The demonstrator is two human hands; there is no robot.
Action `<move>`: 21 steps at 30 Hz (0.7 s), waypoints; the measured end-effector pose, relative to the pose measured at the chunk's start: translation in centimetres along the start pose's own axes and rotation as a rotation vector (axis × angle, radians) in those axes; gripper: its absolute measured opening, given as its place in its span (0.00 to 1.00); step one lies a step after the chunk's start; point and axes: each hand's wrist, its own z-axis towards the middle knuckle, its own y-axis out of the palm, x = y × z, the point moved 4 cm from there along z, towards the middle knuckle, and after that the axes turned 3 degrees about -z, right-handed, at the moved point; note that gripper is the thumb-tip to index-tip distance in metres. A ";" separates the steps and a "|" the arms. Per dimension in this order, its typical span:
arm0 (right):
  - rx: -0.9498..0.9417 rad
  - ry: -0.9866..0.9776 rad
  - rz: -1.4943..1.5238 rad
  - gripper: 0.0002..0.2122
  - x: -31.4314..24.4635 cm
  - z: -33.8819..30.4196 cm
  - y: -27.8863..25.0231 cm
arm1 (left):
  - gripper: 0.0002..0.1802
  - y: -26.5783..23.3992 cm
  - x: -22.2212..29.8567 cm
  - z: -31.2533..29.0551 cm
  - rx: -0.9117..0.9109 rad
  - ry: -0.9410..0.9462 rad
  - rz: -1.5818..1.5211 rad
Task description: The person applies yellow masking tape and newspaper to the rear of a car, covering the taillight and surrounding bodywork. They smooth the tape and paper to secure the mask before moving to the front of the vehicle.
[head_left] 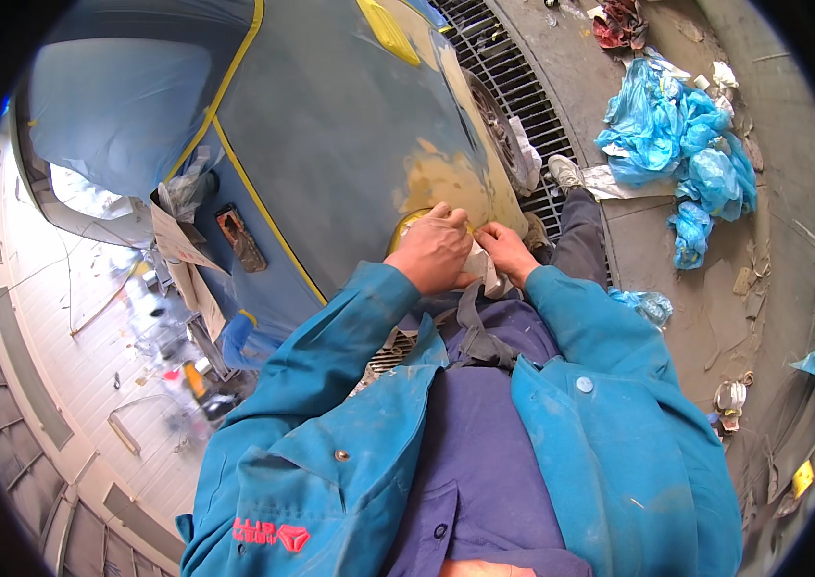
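My left hand [433, 250] is closed, its fingers curled against a yellow-edged rounded spot [401, 231] on the car's body panel [340, 125]. Whatever lies inside its fingers is hidden. Close beside it, my right hand [507, 252] pinches a crumpled piece of white paper [484, 272], which hangs between the two hands. The panel is dull grey, with sanded tan and yellow patches [441, 178] just beyond my hands. Strips of yellow masking tape [273, 218] run along its left side.
Blue plastic sheeting [119, 106] covers the car at left, with a phone [240, 238] lying on blue covering. A car wheel [496, 125] stands beside a floor grate [513, 72]. Crumpled blue plastic [662, 120] litters the floor at right. Blurred clutter [172, 337] lies lower left.
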 end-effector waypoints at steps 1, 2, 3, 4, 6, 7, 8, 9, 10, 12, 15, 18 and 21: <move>0.005 0.001 0.009 0.16 0.1 -0.1 0.2 | 0.38 -0.1 0.0 -0.2 -0.005 0.003 -0.002; 0.001 0.019 0.042 0.16 0.1 -0.2 0.4 | 0.38 -0.2 0.0 -0.4 -0.011 0.006 -0.001; 0.022 -0.010 0.006 0.16 -0.5 0.7 -1.6 | 0.38 -0.2 -0.2 1.3 0.025 0.008 0.005; 0.015 -0.005 0.018 0.16 -0.4 0.7 -1.4 | 0.38 -0.3 -0.2 1.2 0.025 0.007 0.009; 0.005 0.028 0.056 0.17 -0.2 0.2 -0.9 | 0.38 -0.3 0.0 0.8 0.022 0.012 0.008; -0.002 0.048 0.077 0.16 -0.2 0.1 -0.8 | 0.38 -0.3 0.0 0.8 0.025 0.012 0.010; -0.011 0.083 0.115 0.16 -0.3 0.0 -0.9 | 0.39 -0.3 0.0 0.8 0.027 0.015 0.010; -0.015 0.085 0.116 0.16 -0.5 -0.1 -0.9 | 0.38 -0.3 0.0 0.8 0.028 0.012 0.010; -0.024 0.101 0.136 0.15 -0.6 -0.2 -0.8 | 0.38 -0.3 0.0 0.8 0.028 0.011 0.010; -0.035 0.141 0.184 0.14 -0.8 -0.4 -0.6 | 0.38 -0.2 0.0 0.7 0.026 0.009 0.002; -0.045 0.197 0.258 0.13 -1.0 -0.5 -0.1 | 0.37 -0.3 0.0 0.7 0.029 0.009 -0.020; -0.066 0.226 0.316 0.12 -0.7 -0.9 0.3 | 0.37 -0.4 0.0 0.8 0.006 0.013 -0.042; -0.065 0.219 0.340 0.11 -0.4 -0.6 0.7 | 0.37 -0.3 -0.2 1.2 -0.063 0.012 -0.046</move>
